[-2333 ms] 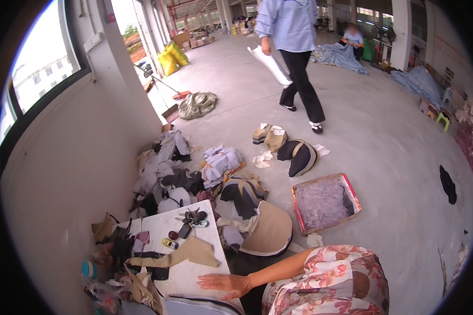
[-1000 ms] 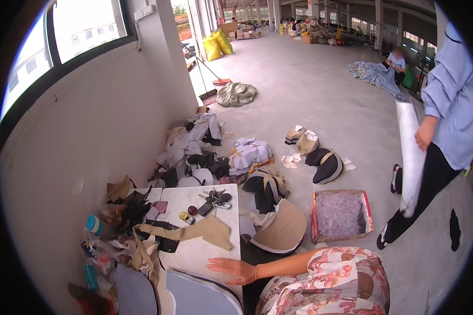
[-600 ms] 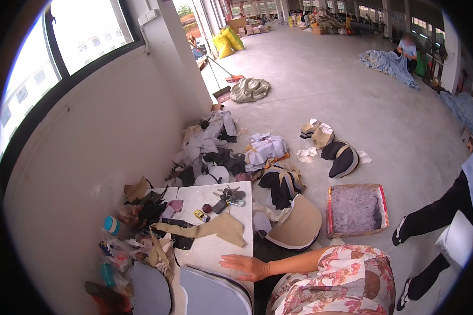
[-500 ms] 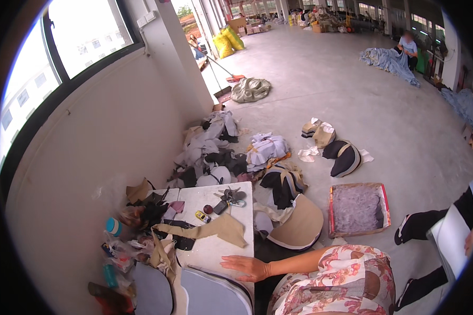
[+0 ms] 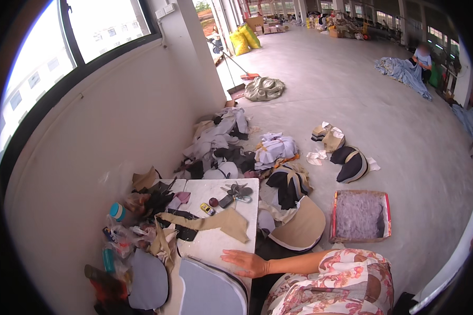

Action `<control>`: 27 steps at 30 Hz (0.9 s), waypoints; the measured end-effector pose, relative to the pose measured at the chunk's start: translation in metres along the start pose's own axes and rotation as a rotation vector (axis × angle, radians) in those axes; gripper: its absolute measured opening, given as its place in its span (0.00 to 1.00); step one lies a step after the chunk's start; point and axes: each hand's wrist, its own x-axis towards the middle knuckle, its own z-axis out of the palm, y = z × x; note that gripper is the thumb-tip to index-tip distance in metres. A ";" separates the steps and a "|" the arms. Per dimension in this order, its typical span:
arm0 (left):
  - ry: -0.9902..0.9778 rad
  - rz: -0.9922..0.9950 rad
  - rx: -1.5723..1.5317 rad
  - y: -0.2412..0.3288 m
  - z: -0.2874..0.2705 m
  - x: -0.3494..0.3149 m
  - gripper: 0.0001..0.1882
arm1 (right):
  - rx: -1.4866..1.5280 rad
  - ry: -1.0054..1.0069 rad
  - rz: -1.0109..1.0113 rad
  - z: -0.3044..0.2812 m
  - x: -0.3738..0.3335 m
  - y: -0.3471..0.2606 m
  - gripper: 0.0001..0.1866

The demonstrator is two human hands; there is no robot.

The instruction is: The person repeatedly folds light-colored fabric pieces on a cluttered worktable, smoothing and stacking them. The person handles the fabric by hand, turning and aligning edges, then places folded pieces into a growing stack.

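Note:
My right hand (image 5: 247,262) rests palm down on the edge of a white table (image 5: 207,247), fingers stretched out and holding nothing. It lies beside a stack of curved grey-blue fabric pieces (image 5: 210,289) at the table's near end. Another rounded grey-blue piece (image 5: 148,281) leans to the left of the stack. Beyond the hand lies an irregular tan fabric scrap (image 5: 231,223). Farther back are a yellow toy car (image 5: 207,209), a small dark red ball (image 5: 213,201), a black fob (image 5: 226,201) and a bunch of keys (image 5: 240,190). My left hand is out of view.
Plastic bags and a blue-lidded container (image 5: 117,211) crowd the table's left side by the wall. Fabric heaps (image 5: 215,139) lie beyond it. On the floor to the right are stacked tan pieces (image 5: 299,226) and a red-edged box (image 5: 388,215). A person (image 5: 422,60) sits far off with blue cloth.
The whole view has shifted slightly. The person standing at the right with a white sheet has mostly left the picture. My right hand stays flat on the table.

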 end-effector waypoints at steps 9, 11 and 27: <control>-0.479 -0.064 -0.184 -0.022 0.008 -0.040 0.34 | -0.021 -0.024 -0.040 -0.002 0.012 -0.007 0.31; -0.867 -0.123 -0.301 -0.029 0.035 -0.065 0.34 | -0.039 -0.004 0.010 -0.004 0.009 -0.007 0.30; -1.394 0.025 -0.386 -0.004 0.147 -0.209 0.31 | 0.018 -0.078 0.037 0.001 0.017 0.002 0.33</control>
